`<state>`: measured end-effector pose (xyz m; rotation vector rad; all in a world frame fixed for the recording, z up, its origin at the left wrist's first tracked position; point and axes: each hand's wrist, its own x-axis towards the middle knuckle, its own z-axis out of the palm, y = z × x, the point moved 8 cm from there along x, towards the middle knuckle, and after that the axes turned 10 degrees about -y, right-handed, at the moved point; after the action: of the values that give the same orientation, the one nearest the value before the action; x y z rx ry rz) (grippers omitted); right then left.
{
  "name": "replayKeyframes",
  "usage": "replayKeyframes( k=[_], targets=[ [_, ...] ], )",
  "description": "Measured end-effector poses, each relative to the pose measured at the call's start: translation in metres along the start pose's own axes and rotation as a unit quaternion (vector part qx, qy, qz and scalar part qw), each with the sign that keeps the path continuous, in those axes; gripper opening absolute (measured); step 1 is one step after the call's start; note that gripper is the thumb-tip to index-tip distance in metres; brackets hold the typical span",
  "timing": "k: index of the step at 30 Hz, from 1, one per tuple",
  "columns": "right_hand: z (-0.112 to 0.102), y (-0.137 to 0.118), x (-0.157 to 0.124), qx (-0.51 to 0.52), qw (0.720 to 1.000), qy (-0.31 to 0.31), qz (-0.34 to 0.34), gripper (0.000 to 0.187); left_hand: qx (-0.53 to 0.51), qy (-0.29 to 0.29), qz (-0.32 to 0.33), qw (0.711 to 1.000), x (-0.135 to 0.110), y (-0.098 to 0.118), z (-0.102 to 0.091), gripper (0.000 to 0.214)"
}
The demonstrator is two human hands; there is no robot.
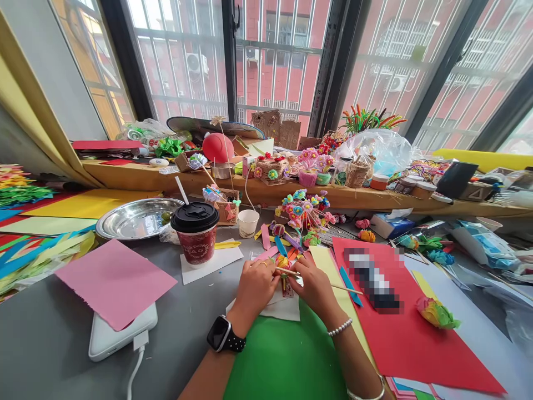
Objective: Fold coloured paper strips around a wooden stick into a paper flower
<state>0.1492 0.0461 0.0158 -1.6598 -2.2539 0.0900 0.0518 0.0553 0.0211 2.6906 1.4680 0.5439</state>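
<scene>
- Green paper sheet lies nearest, between the forearms, with white paper at its far edge, under the hands.
- Both hands meet over that edge: the left hand, with a watch at its wrist, and the right hand, with a beaded bracelet.
- Between them is a slim wooden stick, its long axis running crosswise from hand to hand, dipping slightly to the right. Left fingers pinch its left end; right thumb and fingers close round it farther along. Neither hand is nearer; both touch it.
- Past the right hand, a length of pale stick slants over a blue paper strip; whether it is the same stick, the hand hides.
- Just beyond the fingertips sits a yellow-orange paper flower, partly covered by the left fingers; I cannot tell if it is joined to the stick.
- Farther off stands a bunch of fuzzy flowers, well apart from the fingers.
</scene>
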Motion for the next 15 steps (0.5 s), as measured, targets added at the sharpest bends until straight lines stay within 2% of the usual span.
replayKeyframes(
  k=[9,15],
  targets=[
    [0.0025,-0.0001,0.0002,-0.016,1.0,0.016,0.011,0.01,0.019,0.003,0.003,1.0,0.0002,0.0051,0.0015,0.016],
    [0.0016,0.0014,0.0,-0.02,0.999,0.026,0.012,0.009,0.066,0.039,0.019,0.997,-0.0019,0.0082,-0.0038,0.015]
  ],
)
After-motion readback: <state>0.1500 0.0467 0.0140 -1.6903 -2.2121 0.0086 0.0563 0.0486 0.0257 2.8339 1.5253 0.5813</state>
